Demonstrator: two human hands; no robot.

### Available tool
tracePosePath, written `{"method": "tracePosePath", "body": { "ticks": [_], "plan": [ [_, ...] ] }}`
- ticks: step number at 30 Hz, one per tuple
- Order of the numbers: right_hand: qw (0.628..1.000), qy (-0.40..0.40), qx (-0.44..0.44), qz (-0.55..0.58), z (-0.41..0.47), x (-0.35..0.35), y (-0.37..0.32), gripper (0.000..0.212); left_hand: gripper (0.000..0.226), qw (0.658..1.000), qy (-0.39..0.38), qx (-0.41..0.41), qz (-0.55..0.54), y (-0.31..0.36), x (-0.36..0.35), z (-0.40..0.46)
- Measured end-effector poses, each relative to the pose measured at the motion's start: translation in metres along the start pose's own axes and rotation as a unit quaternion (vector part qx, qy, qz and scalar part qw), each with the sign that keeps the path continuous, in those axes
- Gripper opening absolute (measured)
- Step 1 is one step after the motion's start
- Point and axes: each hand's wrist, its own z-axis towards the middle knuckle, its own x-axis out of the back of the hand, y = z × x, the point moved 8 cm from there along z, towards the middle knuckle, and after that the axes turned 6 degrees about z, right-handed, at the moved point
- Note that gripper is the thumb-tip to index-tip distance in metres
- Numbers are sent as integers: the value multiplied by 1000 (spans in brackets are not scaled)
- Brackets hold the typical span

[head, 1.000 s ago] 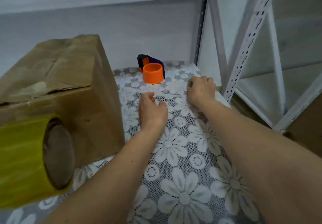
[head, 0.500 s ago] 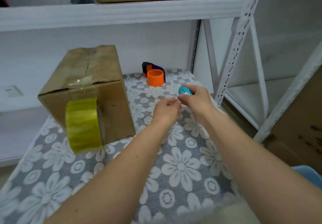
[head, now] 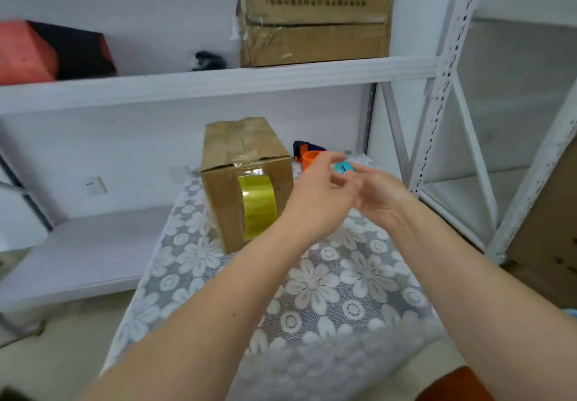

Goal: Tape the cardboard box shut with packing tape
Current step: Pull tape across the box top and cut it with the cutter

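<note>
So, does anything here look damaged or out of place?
Yes. The cardboard box on the table has a creased, wrinkled top with a flap edge lifted. The yellow tape roll hangs against its front side. The upper-shelf box carries torn, crumpled tape.

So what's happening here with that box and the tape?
A person is partway through sealing the cardboard box on the flowered table. The yellow tape roll hangs against the box's front. Both hands, left hand and right hand, are together beside it, handling a small blue cutter.
</note>
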Motion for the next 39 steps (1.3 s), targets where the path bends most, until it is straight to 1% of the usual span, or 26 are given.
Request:
{"method": "tracePosePath", "body": {
  "ticks": [2,5,7,9,11,12,14,17,19,21,22,24,29,32,35,39],
  "plan": [
    [1000,-12,2,3,-3,-19,8,39,40,998,57,-42,-2,9,29,-11],
    [1000,-18,2,8,-6,-45,15,34,28,984,144,-79,-69,13,73,-27],
    [1000,-23,10,-9,-11,-62,14,30,25,973,205,-59,-93,-1,100,-34],
    [999,-35,19,-32,-14,-79,13,31,22,965,241,22,-99,-35,120,-33],
    [997,-29,31,-66,-13,-87,12,36,21,956,232,124,-129,-75,128,-33],
    [995,-16,39,-95,-12,-89,11,39,19,949,220,162,-155,-91,128,-35],
    [984,1,58,-168,-10,-94,10,41,13,938,192,199,-207,-108,122,-39],
    [953,7,99,-287,-7,-107,7,35,29,937,142,200,-250,-111,109,-36],
    [928,2,127,-351,-4,-116,6,29,36,943,100,193,-253,-110,101,-32],
    [886,-13,149,-439,-2,-127,4,26,31,951,65,185,-241,-109,94,-27],
    [862,-22,159,-481,-2,-132,3,25,26,953,57,184,-233,-109,92,-27],
    [825,-33,178,-536,-4,-141,2,23,25,954,55,184,-228,-111,88,-25],
    [776,-58,223,-588,-7,-155,-1,19,25,939,83,201,-266,-119,85,-25],
    [750,-83,242,-610,-10,-160,2,16,27,914,87,217,-332,-120,83,-23],
    [750,-86,255,-605,-11,-158,3,12,27,899,96,218,-368,-118,82,-20],
    [740,-80,274,-609,-10,-156,5,9,32,900,105,211,-365,-122,78,-19]
  ]
}}
